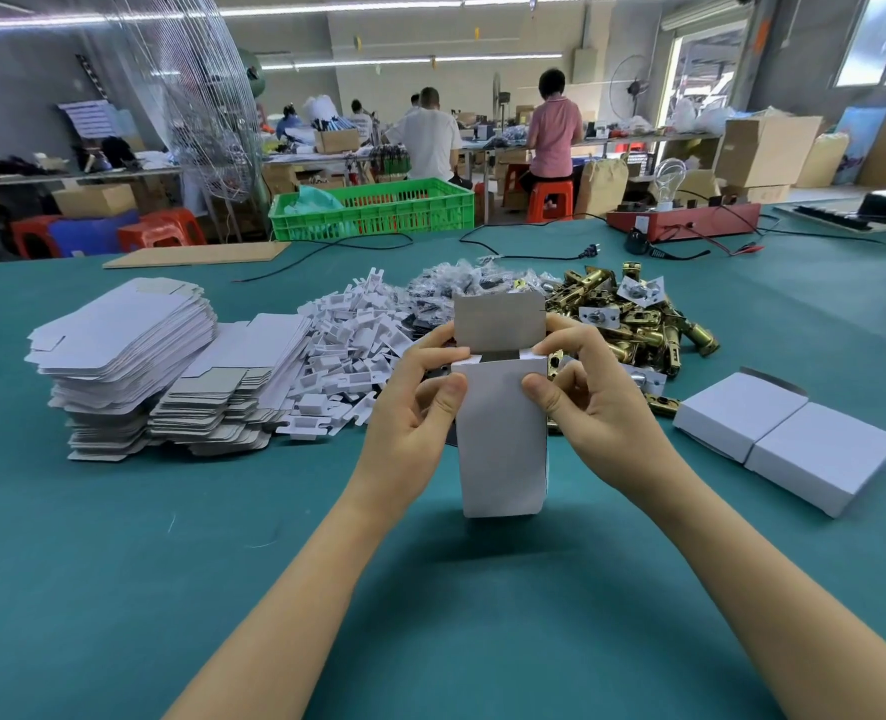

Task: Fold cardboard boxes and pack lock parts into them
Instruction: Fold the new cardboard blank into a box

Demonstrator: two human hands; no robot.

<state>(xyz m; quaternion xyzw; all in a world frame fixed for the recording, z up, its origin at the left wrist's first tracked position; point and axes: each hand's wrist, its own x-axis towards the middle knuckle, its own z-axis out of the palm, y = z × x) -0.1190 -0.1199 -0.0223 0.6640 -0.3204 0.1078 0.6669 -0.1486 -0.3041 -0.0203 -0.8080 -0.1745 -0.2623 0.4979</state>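
A white cardboard box (503,444) stands upright above the green table, its grey-lined top flap raised. My left hand (420,402) grips its upper left side, thumb on the front face. My right hand (581,392) grips the upper right side, fingertips on a small side flap at the opening. Behind the box lie a heap of brass lock latches (638,319), bagged small parts (461,288) and white cardboard inserts (347,345). The inside of the box is hidden.
Stacks of flat white box blanks (129,366) sit at the left. Two closed white boxes (789,439) lie at the right. A green crate (378,207), cables and a red tester (685,220) stand at the table's far edge. People work at benches beyond.
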